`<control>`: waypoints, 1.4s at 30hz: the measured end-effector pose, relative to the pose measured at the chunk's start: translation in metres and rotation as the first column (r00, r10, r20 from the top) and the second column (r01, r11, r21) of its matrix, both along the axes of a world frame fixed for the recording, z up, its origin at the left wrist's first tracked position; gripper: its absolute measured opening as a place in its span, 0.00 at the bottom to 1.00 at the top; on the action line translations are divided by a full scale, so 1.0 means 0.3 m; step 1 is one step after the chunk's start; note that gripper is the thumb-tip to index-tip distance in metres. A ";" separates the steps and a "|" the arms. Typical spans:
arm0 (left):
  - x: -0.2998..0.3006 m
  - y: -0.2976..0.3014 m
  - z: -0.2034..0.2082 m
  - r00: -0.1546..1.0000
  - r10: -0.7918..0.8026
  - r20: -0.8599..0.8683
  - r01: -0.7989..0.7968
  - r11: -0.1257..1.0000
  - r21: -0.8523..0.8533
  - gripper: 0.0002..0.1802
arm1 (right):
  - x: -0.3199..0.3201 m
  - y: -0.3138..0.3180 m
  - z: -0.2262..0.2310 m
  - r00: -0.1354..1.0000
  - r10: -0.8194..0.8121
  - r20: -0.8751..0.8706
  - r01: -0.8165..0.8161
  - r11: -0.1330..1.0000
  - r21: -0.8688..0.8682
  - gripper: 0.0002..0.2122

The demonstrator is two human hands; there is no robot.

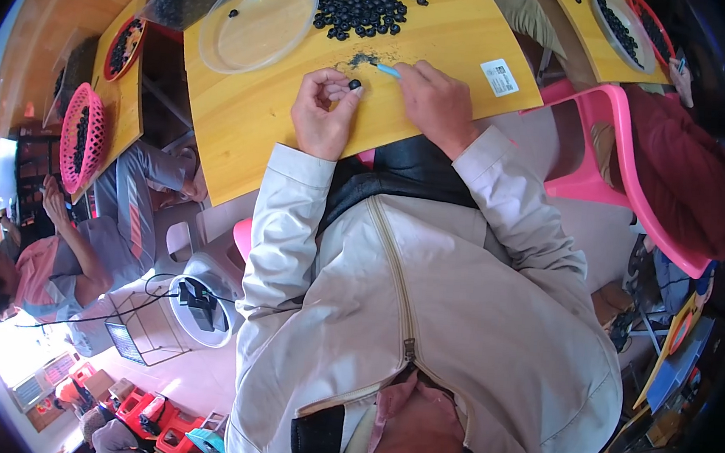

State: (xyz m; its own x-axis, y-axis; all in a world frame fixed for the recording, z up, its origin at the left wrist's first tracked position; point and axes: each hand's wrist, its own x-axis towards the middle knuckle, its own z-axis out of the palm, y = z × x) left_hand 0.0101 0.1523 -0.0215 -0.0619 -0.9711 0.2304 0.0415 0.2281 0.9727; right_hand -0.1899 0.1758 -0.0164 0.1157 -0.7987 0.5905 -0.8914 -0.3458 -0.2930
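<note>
One small black ball (355, 84) sits pinched in the left hand (324, 114) above a yellow table (242, 132); the right hand (436, 100) grips a light-blue tool (387, 70), its tip near dark crumbs (360, 58). Beyond lie a heap of similar balls (367, 5) and a shallow clear tub (262, 40). A pink chair (577, 187) stands to the right; leftward, a person (69, 272) sits by a pink basket (93, 146).

Free passage over bare yellow tabletop (239, 123) at left; beyond, clear basin (263, 31) and heaped black pieces (362, 9) in the way.

Bright lower-left glare (13, 354), curved edges
</note>
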 end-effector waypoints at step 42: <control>0.016 -0.246 0.100 0.793 0.079 0.604 0.025 0.987 -0.161 0.12 | -0.013 0.011 0.022 0.991 0.025 0.135 -0.034 0.997 0.064 0.07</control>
State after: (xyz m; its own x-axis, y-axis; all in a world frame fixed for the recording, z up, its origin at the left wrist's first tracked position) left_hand 0.0150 0.0784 0.0083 -0.2133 -0.9300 0.2992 -0.5539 0.3674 0.7472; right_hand -0.1938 0.1791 -0.0097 0.0633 -0.8340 0.5481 -0.8324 -0.3471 -0.4320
